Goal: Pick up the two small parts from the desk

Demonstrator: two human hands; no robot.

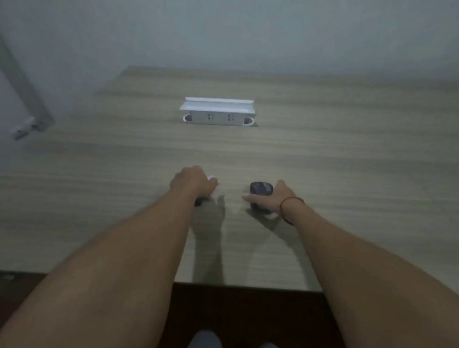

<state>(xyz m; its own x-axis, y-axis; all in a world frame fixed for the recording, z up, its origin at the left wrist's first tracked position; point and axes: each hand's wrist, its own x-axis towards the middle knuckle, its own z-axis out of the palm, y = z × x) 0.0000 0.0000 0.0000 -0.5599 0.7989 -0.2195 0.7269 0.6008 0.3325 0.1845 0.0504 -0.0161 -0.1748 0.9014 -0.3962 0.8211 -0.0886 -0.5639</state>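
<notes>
Nearest the camera, two bare forearms are seen stretched forward over the near edge of a wood-grain table (359, 161), with dark floor and two blue-clad knees below that edge.

The left hand (191, 182) is held knuckles-up, its fingers curled down around a small object; a dark part (198, 201) of that object shows just under the heel of the hand and a pale tip (211, 177) shows beyond the knuckles. What the object is cannot be told, as the frame is blurred.

The right hand (271, 198) is laid thumb-side up, a red string (289, 202) being worn at its wrist. Its fingers are wrapped around a dark rounded object (261, 189), which sits on the table just ahead of and inside the curled fingers, while the thumb is pointed toward the left hand. The two hands are near each other but apart.

Well beyond the fingertips, a white socket box (217, 113) is raised from a slot in the tabletop, its lid tilted open. Farther left, a grey metal bracket (24, 99) is fixed to the pale wall (260, 26) behind the table.
</notes>
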